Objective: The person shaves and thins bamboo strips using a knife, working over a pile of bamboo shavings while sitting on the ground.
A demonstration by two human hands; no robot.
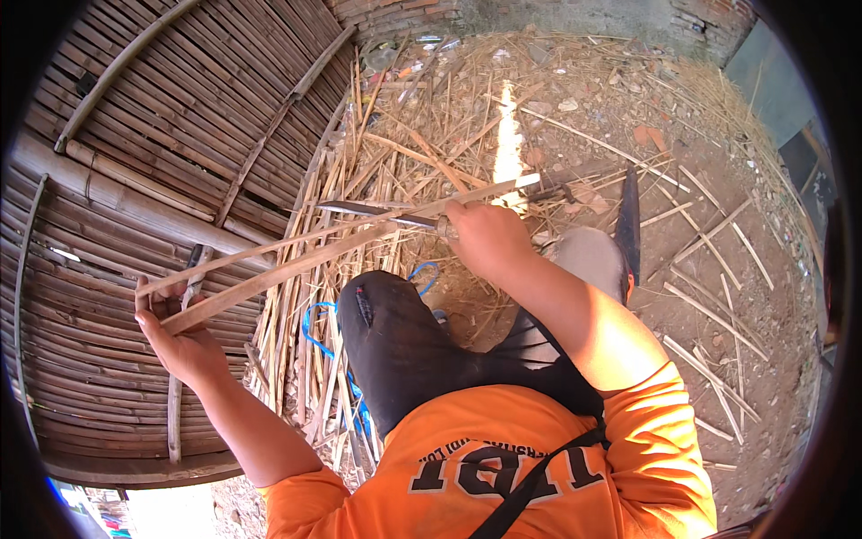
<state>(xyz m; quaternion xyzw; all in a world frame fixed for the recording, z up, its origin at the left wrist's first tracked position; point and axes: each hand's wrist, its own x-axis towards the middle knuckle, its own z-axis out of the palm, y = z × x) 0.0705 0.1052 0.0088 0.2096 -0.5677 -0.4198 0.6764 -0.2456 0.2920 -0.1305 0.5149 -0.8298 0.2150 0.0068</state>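
My left hand (184, 346) is out to the left, its fingers closed round the near ends of a split bamboo strip. Two lengths spread apart there: a thin upper strip (296, 239) and a wider lower strip (283, 274). They converge toward my right hand (489, 238), which grips a knife (382, 214) by its handle, above my knees. Its dark blade points left and crosses the strips. The upper strip runs on past my right knuckles to a sunlit far end. Part of the handle is hidden by my fingers.
A slatted bamboo wall (144, 135) rises on the left. Cut bamboo pieces (305, 377) lie heaped beside it, with blue cord (314, 332) near my knee. Loose strips (718, 314) lie on the dirt at right. A dark pointed object (628, 225) is beside my right knee. Brickwork (539, 18) stands behind.
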